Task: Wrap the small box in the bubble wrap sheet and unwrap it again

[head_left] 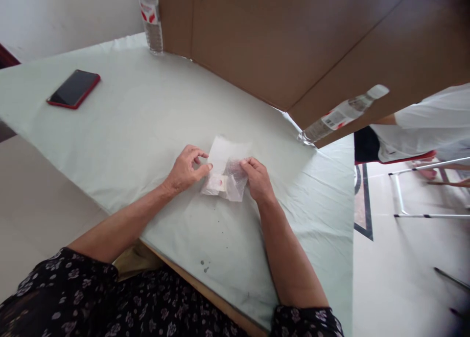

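Note:
A small clear plastic bag [229,173] with something whitish and a red spot inside lies on the pale green tablecloth [147,131], partly over a white sheet of paper [223,151]. My left hand [185,169] pinches the bag's left edge between thumb and fingers. On the other side, my right hand [259,178] has its fingers curled onto the bag's right edge. Both forearms rest across the table's near edge.
A red-cased phone [73,88] lies at the far left. One water bottle [151,18] stands at the back, another [341,114] beside a large brown cardboard sheet [293,38]. Another person in white [422,126] sits at the right.

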`<state>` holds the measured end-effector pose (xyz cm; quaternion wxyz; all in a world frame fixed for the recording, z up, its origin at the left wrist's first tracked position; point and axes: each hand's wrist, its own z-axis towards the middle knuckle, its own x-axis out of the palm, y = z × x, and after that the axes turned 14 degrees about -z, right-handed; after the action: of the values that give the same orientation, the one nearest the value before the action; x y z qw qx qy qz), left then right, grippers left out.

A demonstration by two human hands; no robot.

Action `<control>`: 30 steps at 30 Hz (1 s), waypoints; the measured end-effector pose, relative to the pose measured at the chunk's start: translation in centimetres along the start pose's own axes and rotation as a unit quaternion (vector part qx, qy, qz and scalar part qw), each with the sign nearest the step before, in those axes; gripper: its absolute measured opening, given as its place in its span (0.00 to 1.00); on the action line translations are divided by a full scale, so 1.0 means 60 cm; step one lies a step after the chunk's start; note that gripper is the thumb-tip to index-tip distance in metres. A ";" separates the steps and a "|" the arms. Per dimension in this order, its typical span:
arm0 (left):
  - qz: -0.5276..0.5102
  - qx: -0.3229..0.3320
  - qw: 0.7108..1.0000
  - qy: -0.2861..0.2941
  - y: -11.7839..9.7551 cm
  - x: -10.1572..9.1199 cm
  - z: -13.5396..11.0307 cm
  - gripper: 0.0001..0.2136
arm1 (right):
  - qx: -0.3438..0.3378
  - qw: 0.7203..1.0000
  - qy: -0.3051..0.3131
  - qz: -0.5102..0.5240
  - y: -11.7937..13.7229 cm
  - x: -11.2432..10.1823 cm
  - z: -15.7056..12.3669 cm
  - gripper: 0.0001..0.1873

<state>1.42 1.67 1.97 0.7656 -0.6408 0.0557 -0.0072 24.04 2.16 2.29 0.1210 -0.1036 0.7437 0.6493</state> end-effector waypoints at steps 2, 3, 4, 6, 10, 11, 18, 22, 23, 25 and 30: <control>0.020 -0.003 1.000 0.015 -0.003 0.001 -0.002 0.15 | 0.026 0.997 0.032 0.061 -0.001 0.008 -0.002 0.17; 0.021 -0.011 0.999 0.029 -0.005 0.002 -0.003 0.16 | 0.033 0.995 0.046 0.082 -0.001 0.013 -0.003 0.18; 0.022 -0.019 0.999 0.043 -0.007 0.002 -0.004 0.17 | 0.037 0.993 0.057 0.096 0.001 0.017 -0.005 0.20; 0.035 -0.033 0.997 0.058 -0.011 0.003 -0.004 0.20 | 0.034 0.990 0.069 0.115 0.005 0.026 -0.010 0.21; 0.069 -0.064 0.994 0.054 -0.018 0.004 -0.002 0.23 | 0.029 0.988 0.094 0.119 0.015 0.037 -0.020 0.23; 0.079 -0.070 0.993 0.049 -0.019 0.005 -0.001 0.23 | 0.028 0.987 0.108 0.117 0.018 0.039 -0.023 0.23; 0.110 -0.074 0.991 -0.003 -0.017 0.013 0.002 0.11 | 0.012 0.983 0.150 0.109 0.027 0.056 -0.030 0.23; 0.002 -0.070 0.997 -0.026 -0.007 0.004 0.009 0.07 | 0.020 0.988 0.061 0.137 0.016 0.053 -0.017 0.21; -0.029 -0.077 0.996 -0.042 -0.005 0.000 0.012 0.08 | 0.024 0.988 0.030 0.150 0.011 0.048 -0.012 0.21; -0.082 -0.106 0.987 -0.083 -0.002 -0.010 0.018 0.10 | 0.029 0.985 -0.030 0.165 0.002 0.036 -0.003 0.20; -0.099 -0.159 0.974 -0.131 0.006 -0.031 0.029 0.12 | 0.031 0.989 -0.094 0.112 -0.021 0.011 0.010 0.17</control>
<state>-0.32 3.60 2.05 0.6499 -0.7522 -0.1082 0.0099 23.84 2.61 0.84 0.1199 0.0457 0.7555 0.6425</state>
